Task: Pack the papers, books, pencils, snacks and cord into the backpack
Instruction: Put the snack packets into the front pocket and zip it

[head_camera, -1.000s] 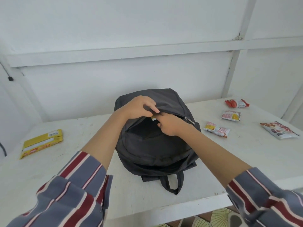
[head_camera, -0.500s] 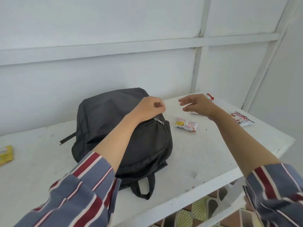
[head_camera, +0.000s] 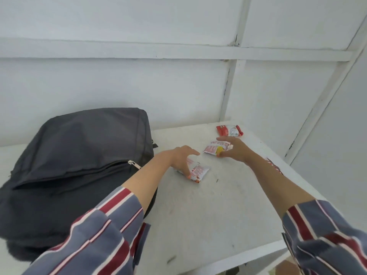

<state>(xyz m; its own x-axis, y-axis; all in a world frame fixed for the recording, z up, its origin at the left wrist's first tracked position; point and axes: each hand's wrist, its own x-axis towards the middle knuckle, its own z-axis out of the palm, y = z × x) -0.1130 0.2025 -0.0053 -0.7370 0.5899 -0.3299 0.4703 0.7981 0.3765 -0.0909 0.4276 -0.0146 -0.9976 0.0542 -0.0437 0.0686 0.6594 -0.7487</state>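
The dark grey backpack (head_camera: 79, 155) lies on the white table (head_camera: 208, 215) at the left, its zipper pull (head_camera: 135, 164) facing me. My left hand (head_camera: 181, 158) arches over a red-and-white snack packet (head_camera: 199, 171), fingers spread and thumb tip touching it. My right hand (head_camera: 236, 149) hovers spread over a second snack packet with a yellow patch (head_camera: 214, 148), thumb at its near edge. A red snack packet (head_camera: 229, 131) lies farther back. A fourth packet (head_camera: 275, 165) shows partly behind my right forearm.
White panelled walls close off the table at the back and right. The table's front edge (head_camera: 238, 259) runs near my right sleeve, with a patterned floor below it.
Both hands left the backpack's opening and moved right onto the snack packets. The view swung right, and the yellow packet at the left went out of sight.
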